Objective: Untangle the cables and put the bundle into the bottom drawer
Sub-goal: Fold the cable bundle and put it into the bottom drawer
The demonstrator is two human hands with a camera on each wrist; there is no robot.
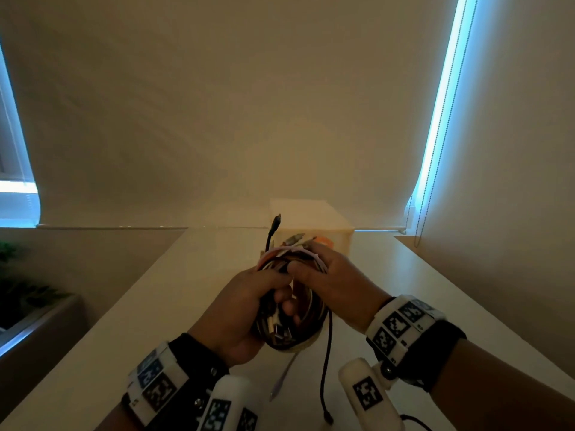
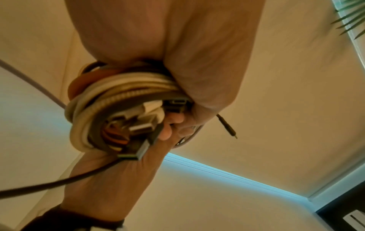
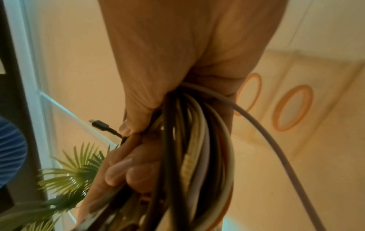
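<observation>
While both hands grip it, the cable bundle (image 1: 289, 309) hangs above the pale worktop (image 1: 155, 306).

Nearest, two loose ends trail from the coil onto the worktop: a black cable (image 1: 326, 362) and a pale lilac one (image 1: 284, 376). The left hand (image 1: 239, 309) curls round the coil's near side, fingers through its middle; the right hand (image 1: 336, 284) clamps the far side, fingers closed over the strands. The coil mixes white, black, braided and orange cables, with USB plugs (image 2: 142, 128) bunched inside and one black plug (image 1: 276, 222) sticking upward. Beyond stands a translucent drawer unit (image 1: 314, 219) with orange ring pulls (image 3: 292, 107), then a cream roller blind (image 1: 217, 104). A green plant (image 1: 18, 275) sits at the left.
</observation>
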